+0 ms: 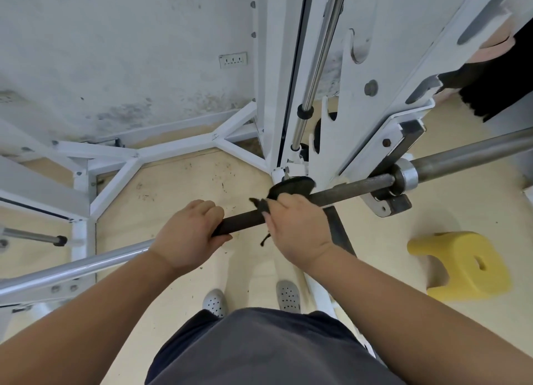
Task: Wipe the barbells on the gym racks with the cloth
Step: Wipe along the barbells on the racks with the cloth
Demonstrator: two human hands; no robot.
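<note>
Steel, dark and knurled, between two grips: barbell (242, 221) slanting from low left to high right, carried at its right end by the white rack (375, 142), then on past a collar (405, 177) to the thick sleeve (476, 153). Long axis straight through both palms, so any wiping stroke to run along that line, not across it.

Left grip (187, 236) wrapped over the bar from above, fingers curled round bare metal and nothing else; probably just steadying. Right grip (298, 226) narrow too, closed round the bar with the black cloth (288, 188) bunched against the steel, one corner poking out leftward, a loose thread dangling beneath.

Right grip nearer the collar. Left grip nearer the bright stretch (72, 266) running off lower left, seemingly the same bar.

Room to travel: dark length from cloth up to collar, close on the right. Likely next call: slide the cloth that way, left grip holding against roll. Risks, by judgement: cloth snagging on the knurl, knuckles meeting the rack plate.

Yellow stool (461, 266) on the pale floor (187, 177), well apart to the right.
</note>
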